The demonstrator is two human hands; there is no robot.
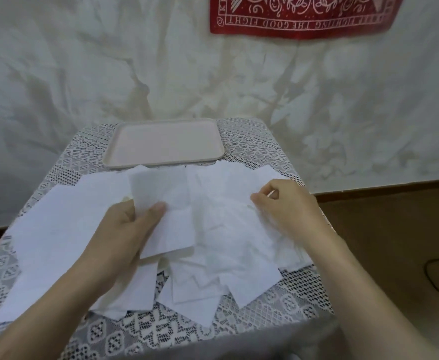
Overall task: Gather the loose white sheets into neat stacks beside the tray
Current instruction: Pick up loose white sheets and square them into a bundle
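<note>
Nearest me, the left hand [124, 224] pinches one sheet [166, 209], thumb on top and fingers curled underneath. The right hand [286, 206] has thumb and forefinger closed together on an edge in the pile (a thin one, as best I can tell). The loose white sheets [226, 229] lie overlapped and askew across the middle of the table, just short of the tray [166, 144]. I judge them featherlight, limp and easily creased, so I'd take hold at the edges or corners and square them gently. The lace tablecloth [140, 331] beneath looks textured enough to snag corners. Beyond hangs a wrinkled white backdrop cloth [109, 74] with a red banner [299, 19] at the top.
</note>
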